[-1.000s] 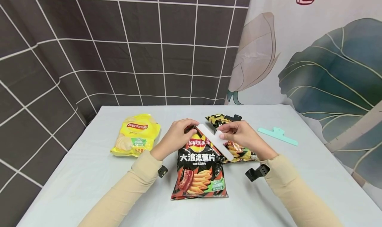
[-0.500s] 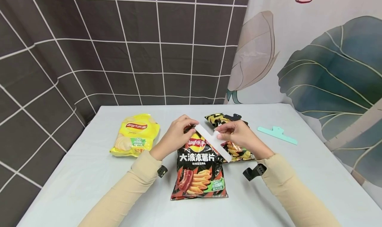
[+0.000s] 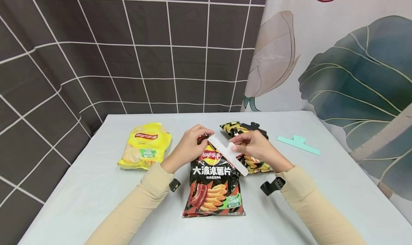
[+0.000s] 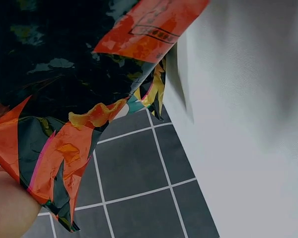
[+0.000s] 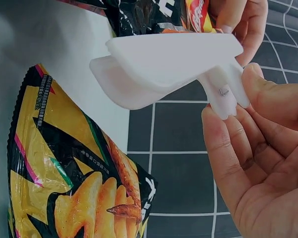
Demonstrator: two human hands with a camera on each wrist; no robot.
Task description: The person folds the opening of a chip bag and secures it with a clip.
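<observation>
In the head view a black and red potato chip bag [image 3: 214, 193] stands in the middle, its upper edge slanting down to the right. My left hand [image 3: 191, 145] pinches its top left corner between thumb and fingers. My right hand [image 3: 257, 146] pinches the handles of a white bag clip [image 3: 225, 152], which lies slantwise along the bag's upper right edge. In the right wrist view the white clip [image 5: 174, 59] shows its long jaws parted at the far end, with the thumb and fingers on its two handles. The left wrist view shows the bag's crinkled orange and black corner [image 4: 59, 163] beside the hand.
A yellow chip bag [image 3: 146, 146] lies at the left of the white table [image 3: 96, 187]. Behind my right hand lies a black and gold chip bag [image 3: 255, 164] with a black clip [image 3: 252, 127] at its top. A turquoise bag clip [image 3: 297, 143] rests further right.
The white clip has shifted slightly left along with my right hand, closer to the left hand at the bag's top. My left hand keeps its hold on the corner.
</observation>
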